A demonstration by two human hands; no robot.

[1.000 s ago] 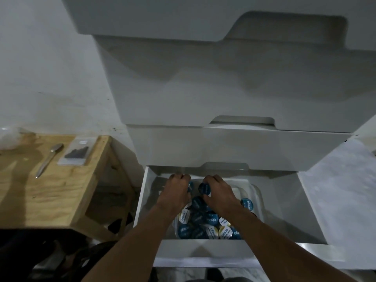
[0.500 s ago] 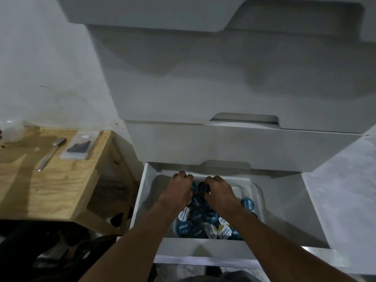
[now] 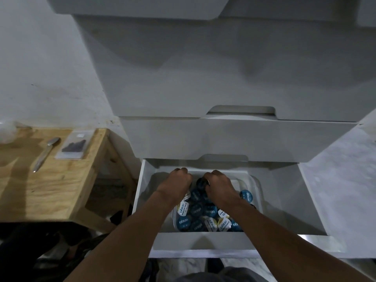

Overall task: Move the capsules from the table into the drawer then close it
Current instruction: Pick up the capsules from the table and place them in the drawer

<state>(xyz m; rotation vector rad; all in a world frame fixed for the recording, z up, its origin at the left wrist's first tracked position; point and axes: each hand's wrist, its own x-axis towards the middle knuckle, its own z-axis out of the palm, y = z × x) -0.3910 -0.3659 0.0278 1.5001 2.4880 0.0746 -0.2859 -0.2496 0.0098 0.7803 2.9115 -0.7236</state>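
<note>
Through the head view I see both hands down in the open white bottom drawer, over a clear plastic tub heaped with blue and cream foil-lidded capsules. The right hand pinches one dark capsule at the heap's far side. The left hand is curled knuckles-up; I cannot tell whether it holds anything. I judge this the dropping-in step. I spot no capsules on the visible part of the pale wooden table, so next I'd release, lift both hands clear, and push the drawer front home.

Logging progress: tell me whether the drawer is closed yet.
No, the drawer is pulled out, with capsules showing inside.
</note>
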